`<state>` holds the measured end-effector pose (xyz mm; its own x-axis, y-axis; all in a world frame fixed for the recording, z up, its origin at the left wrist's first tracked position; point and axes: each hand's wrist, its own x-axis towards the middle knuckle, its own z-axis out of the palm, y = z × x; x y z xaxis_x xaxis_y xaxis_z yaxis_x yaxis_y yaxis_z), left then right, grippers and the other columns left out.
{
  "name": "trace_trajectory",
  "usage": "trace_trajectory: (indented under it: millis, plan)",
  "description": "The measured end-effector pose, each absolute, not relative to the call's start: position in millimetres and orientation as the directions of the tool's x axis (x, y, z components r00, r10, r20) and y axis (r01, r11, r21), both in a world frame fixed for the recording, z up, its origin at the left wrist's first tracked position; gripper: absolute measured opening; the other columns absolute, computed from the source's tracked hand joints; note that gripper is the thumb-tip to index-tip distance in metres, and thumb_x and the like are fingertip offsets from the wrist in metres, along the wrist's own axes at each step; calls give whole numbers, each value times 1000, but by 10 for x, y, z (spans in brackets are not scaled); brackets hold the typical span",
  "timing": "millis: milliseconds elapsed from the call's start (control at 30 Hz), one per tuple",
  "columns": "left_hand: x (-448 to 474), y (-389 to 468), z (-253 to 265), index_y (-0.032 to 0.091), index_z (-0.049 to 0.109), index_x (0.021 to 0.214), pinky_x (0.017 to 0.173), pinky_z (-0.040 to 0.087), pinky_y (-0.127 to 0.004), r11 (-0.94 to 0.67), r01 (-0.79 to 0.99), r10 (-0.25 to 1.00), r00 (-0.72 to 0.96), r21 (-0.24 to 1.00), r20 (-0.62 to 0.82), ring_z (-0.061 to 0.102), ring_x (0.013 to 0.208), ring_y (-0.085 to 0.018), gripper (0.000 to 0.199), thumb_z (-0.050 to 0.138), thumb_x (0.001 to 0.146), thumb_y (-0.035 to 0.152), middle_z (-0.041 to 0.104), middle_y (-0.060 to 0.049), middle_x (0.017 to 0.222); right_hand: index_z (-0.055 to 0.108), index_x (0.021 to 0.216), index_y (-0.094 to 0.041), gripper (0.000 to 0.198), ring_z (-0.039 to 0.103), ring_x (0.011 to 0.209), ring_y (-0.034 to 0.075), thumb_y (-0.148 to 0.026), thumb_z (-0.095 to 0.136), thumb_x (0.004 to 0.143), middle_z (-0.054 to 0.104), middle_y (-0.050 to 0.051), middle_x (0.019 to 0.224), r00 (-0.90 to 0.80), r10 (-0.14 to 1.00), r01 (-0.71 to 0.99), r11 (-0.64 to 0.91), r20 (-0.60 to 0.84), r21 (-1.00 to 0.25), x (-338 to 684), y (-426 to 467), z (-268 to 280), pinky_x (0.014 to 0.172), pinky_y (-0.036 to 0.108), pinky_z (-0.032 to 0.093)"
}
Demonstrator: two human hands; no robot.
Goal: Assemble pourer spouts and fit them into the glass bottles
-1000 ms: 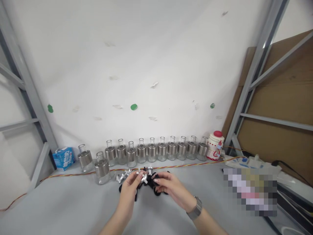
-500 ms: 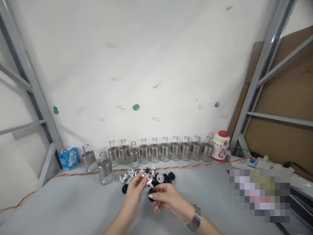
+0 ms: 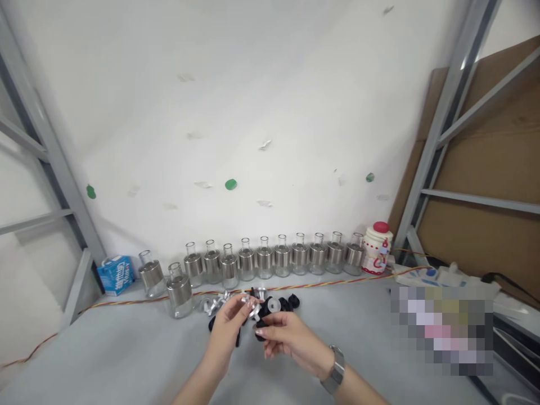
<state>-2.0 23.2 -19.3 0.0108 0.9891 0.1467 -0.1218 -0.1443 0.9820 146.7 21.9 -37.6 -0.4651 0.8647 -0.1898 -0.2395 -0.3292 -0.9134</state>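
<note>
Wall (image 3: 270, 101): it was white & took most of the upper frame, w/ green spots (image 3: 230, 184) across its middle.
Metal bars (image 3: 447, 101): grey, they stood at both sides of frame; brown cardboard (image 3: 498, 152) was behind those on the R side.
Tabletop (image 3: 105, 349): grey, it covered the lower part of frame.
Left hand (image 3: 230, 320): at lower ctr, thumb & fingers were pinching a silver piece (image 3: 255, 311).
Right hand (image 3: 291, 334): just R of ctr, thumb & fingertips were pinching a black piece (image 3: 260, 331), partly hidden by them; a metal watch (image 3: 335, 371) was on this wrist.
Gap btwn the held pcs: very small, just below ctr of frame; I could not tell if they touched.
Loose pcs: silver parts (image 3: 216, 305) lay beyond the left hand, black parts (image 3: 294, 301) beyond the right hand.
Bottles (image 3: 264, 260): glass w/ metal sleeves, upright; ten made a row along the wall, two more stood L of it.
Jar (image 3: 377, 253): cream w/ red lid, at R end of the row.
Blue box (image 3: 116, 275): at lower L, near the wall.
Twisted wire (image 3: 320, 285): red & yellow, it ran in front of the row.
</note>
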Motion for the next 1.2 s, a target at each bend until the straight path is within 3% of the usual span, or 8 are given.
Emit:
trace_trajectory:
  millis: [233, 367, 433, 500, 667, 800, 1000, 1200]
  plan:
    - [-49, 276, -298, 18, 65, 83, 78, 44, -29, -95, -289, 995, -42, 953, 86, 60, 87, -21, 26, 63, 66, 38, 68, -7, 89, 61, 87, -14, 38, 54, 45, 9, -32, 74, 56, 58, -2, 55, -367, 918, -309, -271, -149, -912, 1505, 260, -355, 52, 24, 43]
    - [-71, 305, -339, 17, 64, 89, 77, 45, -29, -18, -359, 998, -62, 933, -4, 61, 87, -21, 30, 64, 66, 37, 66, -7, 94, 63, 88, -18, 36, 59, 65, 15, -38, 71, 59, 63, 3, 73, -227, 973, -320, -111, -38, -941, 1544, 292, -324, 60, 27, 44]
    - [-53, 307, -342, 17, 63, 88, 74, 46, -28, 28, -366, 997, -58, 930, -52, 63, 80, -20, 33, 67, 63, 37, 68, -7, 88, 65, 85, -19, 32, 57, 75, 17, -36, 71, 59, 63, 4, 83, -92, 992, -237, 58, 81, -970, 1543, 297, -339, 65, 27, 43]
    - [-24, 307, -347, 15, 64, 81, 70, 47, -28, 79, -377, 994, -44, 923, -104, 64, 72, -19, 32, 70, 58, 36, 69, -5, 76, 65, 83, -18, 28, 54, 70, 15, -36, 69, 62, 61, 2, 78, -34, 981, -141, 183, 189, -973, 1519, 283, -375, 62, 25, 42]
    - [32, 312, -385, 12, 58, 59, 68, 49, -30, 143, -392, 986, -23, 909, -166, 62, 55, -16, 29, 72, 55, 37, 63, -1, 54, 54, 88, -20, 21, 46, 54, 11, -37, 54, 76, 49, -4, 62, -71, 959, -119, 264, 274, -957, 1407, 190, -479, 51, 23, 39]
    - [56, 293, -387, 13, 54, 59, 66, 49, -31, 112, -352, 992, -18, 929, -126, 61, 54, -15, 32, 69, 57, 41, 62, -1, 55, 47, 89, -20, 17, 50, 62, 12, -34, 49, 80, 52, 0, 74, -118, 946, -111, 288, 300, -951, 1367, 160, -532, 58, 26, 43]
    - [106, 200, -402, 18, 50, 70, 60, 45, -27, -171, -22, 985, -9, 985, 171, 57, 54, -14, 28, 49, 76, 45, 58, 2, 57, 45, 89, -20, 14, 50, 66, 13, -31, 48, 81, 52, 0, 77, -144, 939, -99, 299, 311, -949, 1393, 188, -563, 63, 27, 43]
    - [140, 141, -447, 19, 45, 73, 47, 39, -22, -134, 84, 983, 137, 987, 122, 45, 42, -11, 36, 29, 84, 48, 45, 6, 45, 48, 81, -20, 10, 48, 60, 12, -29, 51, 79, 50, -2, 72, -202, 932, -57, 295, 301, -954, 1463, 241, -513, 58, 25, 40]
